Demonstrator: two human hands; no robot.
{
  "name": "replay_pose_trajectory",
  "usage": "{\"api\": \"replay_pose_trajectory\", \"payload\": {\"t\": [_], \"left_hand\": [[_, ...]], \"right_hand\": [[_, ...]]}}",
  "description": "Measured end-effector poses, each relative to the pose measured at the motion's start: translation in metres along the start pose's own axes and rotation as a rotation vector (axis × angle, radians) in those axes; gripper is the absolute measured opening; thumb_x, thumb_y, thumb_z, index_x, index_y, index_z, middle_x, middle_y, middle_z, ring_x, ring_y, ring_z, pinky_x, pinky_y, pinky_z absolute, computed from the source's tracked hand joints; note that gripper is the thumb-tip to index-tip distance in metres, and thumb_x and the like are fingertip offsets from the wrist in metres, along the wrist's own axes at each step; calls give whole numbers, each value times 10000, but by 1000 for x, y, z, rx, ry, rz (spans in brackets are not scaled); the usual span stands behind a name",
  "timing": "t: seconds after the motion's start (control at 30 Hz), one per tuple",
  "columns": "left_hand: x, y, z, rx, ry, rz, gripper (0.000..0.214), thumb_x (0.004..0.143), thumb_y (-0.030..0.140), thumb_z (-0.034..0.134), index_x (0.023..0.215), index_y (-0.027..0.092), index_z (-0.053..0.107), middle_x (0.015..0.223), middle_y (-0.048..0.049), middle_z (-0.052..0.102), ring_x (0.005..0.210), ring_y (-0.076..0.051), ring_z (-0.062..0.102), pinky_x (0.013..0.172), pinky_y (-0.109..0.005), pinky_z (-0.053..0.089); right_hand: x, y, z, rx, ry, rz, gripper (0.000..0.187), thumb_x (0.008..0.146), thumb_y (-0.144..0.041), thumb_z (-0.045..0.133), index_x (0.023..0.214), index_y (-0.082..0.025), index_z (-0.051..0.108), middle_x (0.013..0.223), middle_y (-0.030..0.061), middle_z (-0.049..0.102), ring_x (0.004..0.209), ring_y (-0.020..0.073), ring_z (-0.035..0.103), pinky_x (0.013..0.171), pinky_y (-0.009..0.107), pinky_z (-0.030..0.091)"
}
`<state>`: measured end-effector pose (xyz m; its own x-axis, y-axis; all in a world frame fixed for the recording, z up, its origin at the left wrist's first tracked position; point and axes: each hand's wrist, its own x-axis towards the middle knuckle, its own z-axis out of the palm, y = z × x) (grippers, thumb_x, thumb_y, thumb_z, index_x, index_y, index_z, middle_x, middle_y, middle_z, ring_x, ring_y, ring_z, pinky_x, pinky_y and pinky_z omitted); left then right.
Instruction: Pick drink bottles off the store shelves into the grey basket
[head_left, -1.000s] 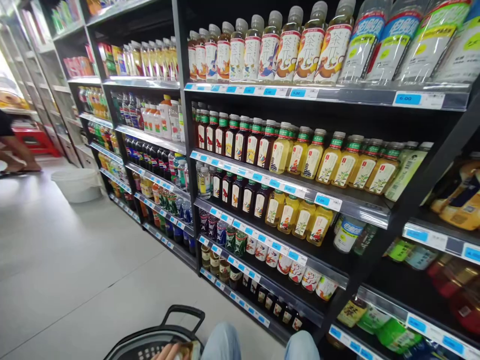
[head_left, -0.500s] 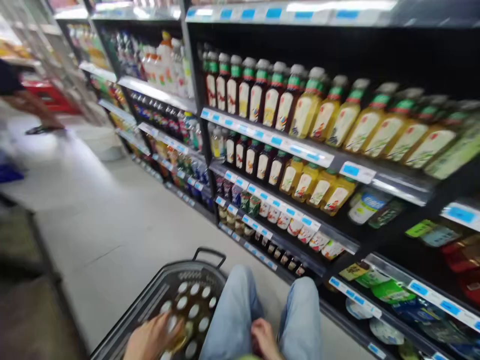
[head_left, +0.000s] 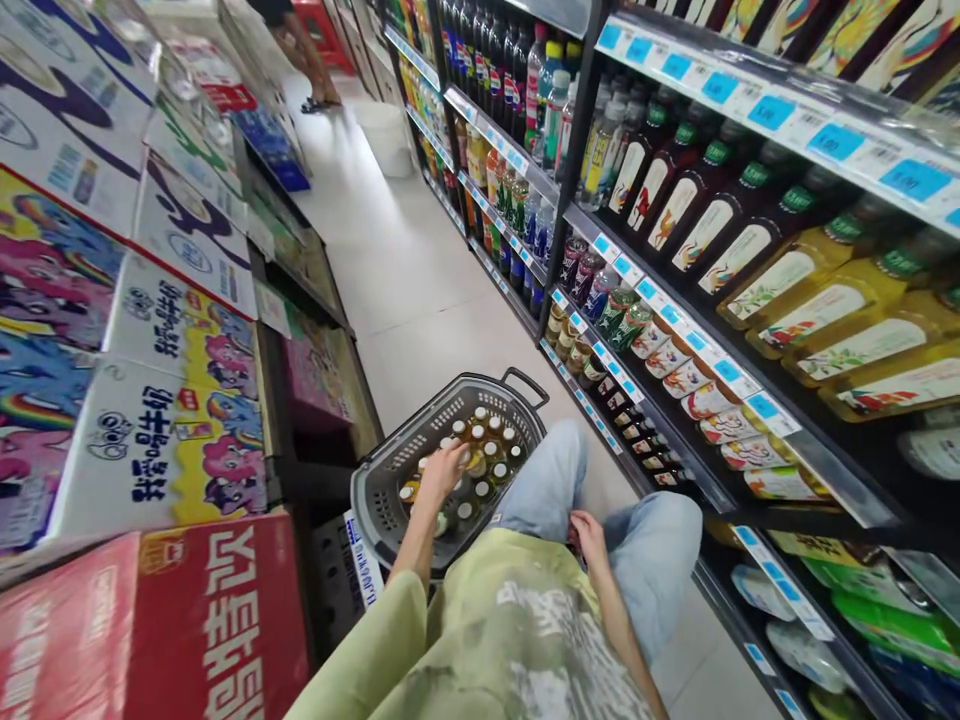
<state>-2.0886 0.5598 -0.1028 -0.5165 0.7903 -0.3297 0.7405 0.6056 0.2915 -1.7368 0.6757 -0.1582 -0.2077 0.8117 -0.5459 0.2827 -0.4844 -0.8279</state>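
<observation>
A dark grey shopping basket (head_left: 367, 495) stands on the floor beside my legs, with several white-capped bottles (head_left: 493, 448) of yellowish liquid upright inside. My left hand (head_left: 444, 470) reaches down into it, its fingers closed around the top of one bottle among the others; the fingertips are partly hidden. My right hand (head_left: 589, 537) rests between my bent knees with its fingers curled. Something dark shows at those fingers, too small to name.
Shelves of drinks on the right hold dark bottles (head_left: 731, 235) and yellow bottles (head_left: 877, 330) with price tags. Stacked milk cartons (head_left: 165, 440) and a red box (head_left: 217, 620) stand on the left. Along the aisle are a white bucket (head_left: 386, 138) and a person's legs (head_left: 304, 60).
My view has tilted down and turned left, bringing the whole basket and the cartons into sight. My left hand stays in the basket at the bottles; my right hand stays between my knees.
</observation>
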Motion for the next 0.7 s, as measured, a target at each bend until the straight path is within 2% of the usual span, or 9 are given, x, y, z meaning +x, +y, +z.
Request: {"api": "replay_pose_trajectory", "payload": {"t": [0.2,0.4,0.53,0.7], "left_hand": [[19,2,12,-57,38,-57,536,944,56,488,1412,204,703,1500,-109,634,1253,-255,643,948,-302,510],[24,7,15,-90,56,-118,469,966,91,481,1319,202,770,1460,-114,648,1273,-267,577,909,-311,505],[17,-1,15,-136,89,-175,452,976,129,488,1311,200,783,1399,-115,670,1232,-249,594,939,-291,487],[-13,-31,14,-180,116,-256,429,977,267,574,1353,221,774,1360,-86,689,1089,-225,670,900,-272,487]], "right_hand": [[-1,0,-3,0,-27,62,511,551,-644,823,792,-197,771,639,43,694,583,208,605,517,289,454],[1,4,-5,-16,-28,79,533,560,-659,821,814,-197,747,663,41,689,592,203,595,537,298,446],[3,8,-6,-35,-33,90,544,578,-668,806,844,-198,737,632,21,632,572,193,563,525,306,429],[8,14,-7,-54,-25,82,557,598,-712,787,848,-221,709,626,10,586,582,202,571,519,318,432]]}}
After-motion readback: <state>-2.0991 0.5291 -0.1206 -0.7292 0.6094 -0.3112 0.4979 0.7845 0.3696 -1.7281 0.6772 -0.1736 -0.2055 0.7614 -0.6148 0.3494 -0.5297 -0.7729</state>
